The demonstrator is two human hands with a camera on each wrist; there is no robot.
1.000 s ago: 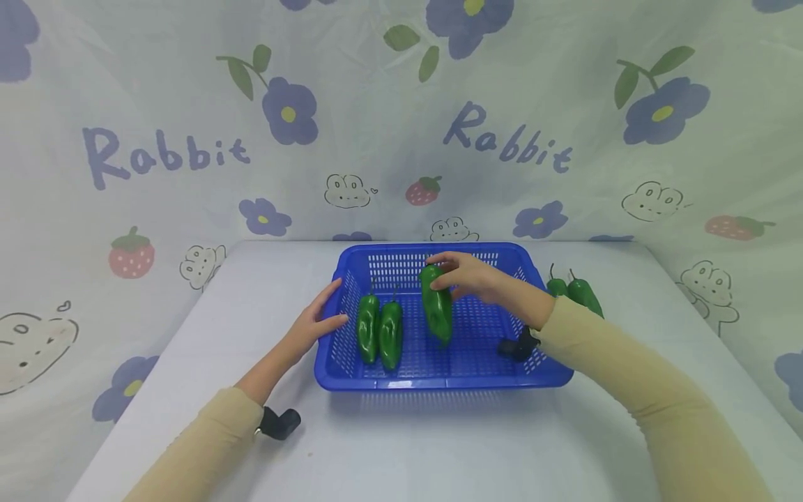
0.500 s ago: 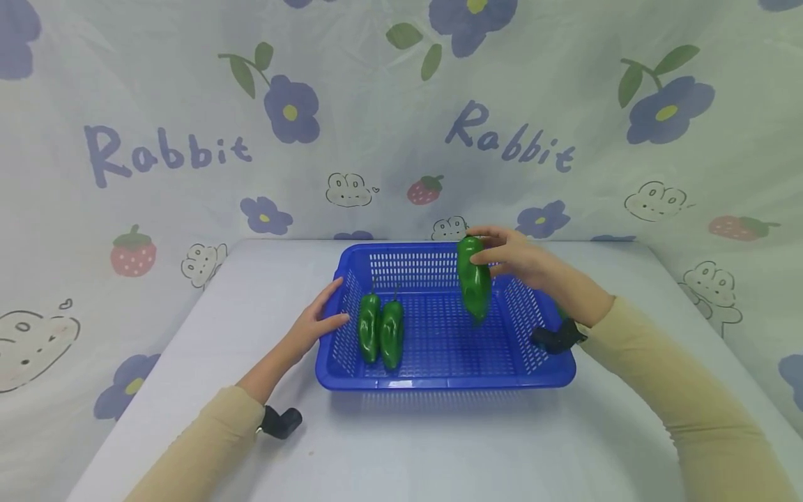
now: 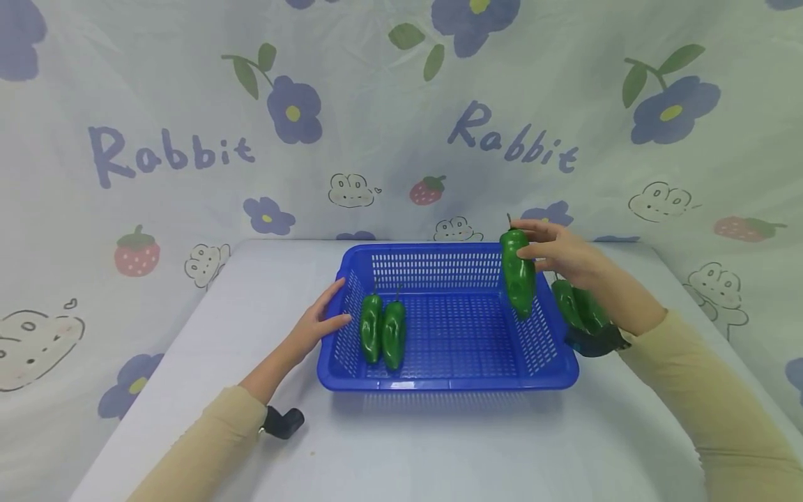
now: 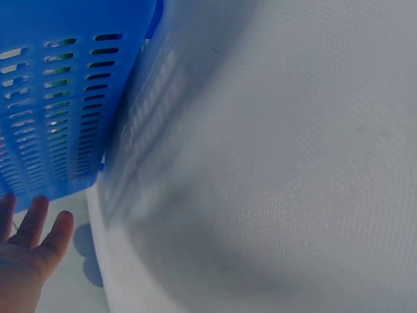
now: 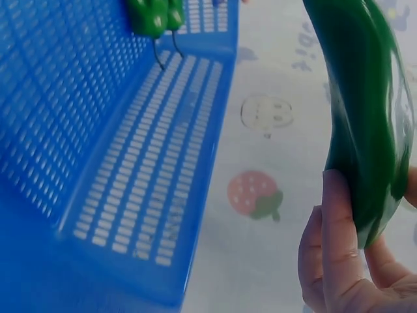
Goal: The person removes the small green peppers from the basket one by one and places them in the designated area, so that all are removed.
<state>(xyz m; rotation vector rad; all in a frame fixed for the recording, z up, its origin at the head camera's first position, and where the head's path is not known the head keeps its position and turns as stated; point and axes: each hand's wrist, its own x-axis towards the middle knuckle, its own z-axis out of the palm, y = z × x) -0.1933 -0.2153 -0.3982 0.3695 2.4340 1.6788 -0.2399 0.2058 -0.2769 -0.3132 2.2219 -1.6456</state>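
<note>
On my head cam, the R hand [image 3: 561, 252] has a pepper [image 3: 518, 275] pinched, thumb vs. fingers, near the stem end; it hangs stem-up, a bit tilted, at the R end of the basket [image 3: 448, 383]. L hand [image 3: 314, 322]: fingers apart at the basket's L side, contact unclear. Glossy skin, so prob. slick; I'd guess light, fairly stiff. Best hold IMO: the shoulder just below the stem, w/ gentle pressure.

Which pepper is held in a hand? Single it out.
The pepper gripped by the right hand, stem up. It alone is held: two peppers lie at the left end of the blue basket, two more peppers lie outside, to its right.
</note>
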